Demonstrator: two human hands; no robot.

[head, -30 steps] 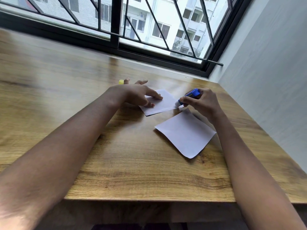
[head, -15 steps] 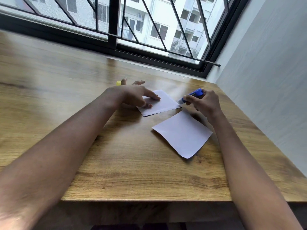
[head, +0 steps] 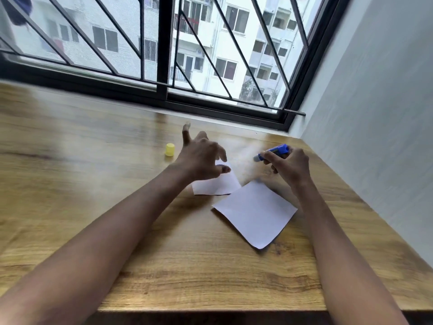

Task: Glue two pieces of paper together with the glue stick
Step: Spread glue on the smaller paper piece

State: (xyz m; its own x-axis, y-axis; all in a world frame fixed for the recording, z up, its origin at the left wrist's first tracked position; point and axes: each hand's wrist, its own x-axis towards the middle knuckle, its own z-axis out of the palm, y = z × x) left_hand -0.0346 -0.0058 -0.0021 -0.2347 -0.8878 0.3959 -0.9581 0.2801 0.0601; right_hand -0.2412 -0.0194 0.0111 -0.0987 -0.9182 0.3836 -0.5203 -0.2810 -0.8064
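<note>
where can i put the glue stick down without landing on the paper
Bare wood lies left of the yellow cap and near the front table edge. Crowded: the two paper sheets beneath the left hand and right hand.

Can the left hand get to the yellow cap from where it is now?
Probably yes. The left hand is open and empty above the far paper, and the yellow cap stands just to its left on bare table with nothing between them.

Wooden table [head: 93,184], two white paper sheets [head: 255,212] [head: 215,184] overlapping, yellow cap [head: 170,149] apart
</note>
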